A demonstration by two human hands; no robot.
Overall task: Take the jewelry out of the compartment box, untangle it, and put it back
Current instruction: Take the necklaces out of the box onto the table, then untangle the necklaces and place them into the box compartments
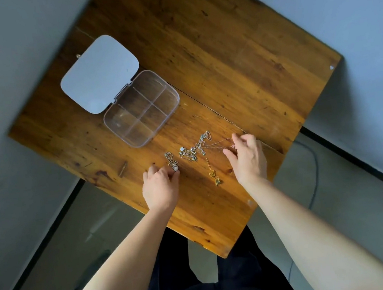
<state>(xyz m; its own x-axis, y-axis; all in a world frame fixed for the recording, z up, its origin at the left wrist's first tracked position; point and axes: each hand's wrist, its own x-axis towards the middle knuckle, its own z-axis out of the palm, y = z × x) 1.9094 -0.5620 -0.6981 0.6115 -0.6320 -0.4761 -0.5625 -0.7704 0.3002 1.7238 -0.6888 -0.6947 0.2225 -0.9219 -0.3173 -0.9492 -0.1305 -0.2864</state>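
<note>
Jewelry is lying loose on a wooden table (221,49), all of it nearer the person than the clear compartment box (141,108), which is sitting open with its lid (99,74) folded flat. Closest to the box, a tangled silver chain cluster (194,148) is resting. The left hand (160,186) is pinching a small silver pendant chain (173,163). The right hand (247,157) is gripping a thin chain (217,143), too fine to trace clearly. Between the hands, a gold chain (213,172) is lying. The box compartments are looking empty, though glare is blurring them.
</note>
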